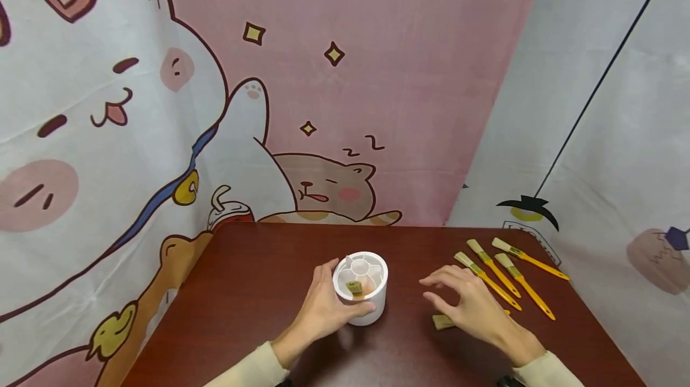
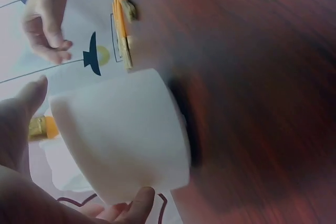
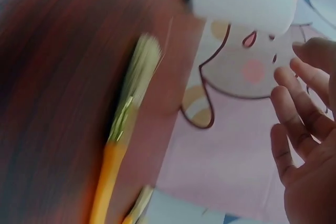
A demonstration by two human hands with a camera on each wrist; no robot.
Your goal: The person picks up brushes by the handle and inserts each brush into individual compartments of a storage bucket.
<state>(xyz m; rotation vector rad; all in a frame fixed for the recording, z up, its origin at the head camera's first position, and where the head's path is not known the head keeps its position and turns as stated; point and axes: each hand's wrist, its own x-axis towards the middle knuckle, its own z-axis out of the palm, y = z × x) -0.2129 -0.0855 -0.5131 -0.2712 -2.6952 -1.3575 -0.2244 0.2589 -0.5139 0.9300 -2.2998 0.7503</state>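
A round white brush holder point(image 1: 375, 309) with inner dividers stands on the table near the middle. My left hand point(image 1: 318, 309) grips it from the left, thumb across the front and fingers round the far side. Inside, a brush with a yellow-orange handle point(image 2: 51, 127) pokes its bristles point(image 1: 354, 287) up past the dividers. To the right hovers my right hand point(image 1: 477, 309), fingers slightly bent and apart, holding nothing. Below it lies another paintbrush point(image 1: 443, 322), its handle mostly hidden by the hand. The right wrist view shows a paintbrush point(image 3: 126, 108) beside the open palm.
Several yellow-handled flat paintbrushes point(image 1: 525, 287) lie fanned out at the right of the dark red-brown table point(image 1: 259, 279). Behind the table hangs a pink and white cartoon cloth point(image 1: 420, 105), meeting its back edge.
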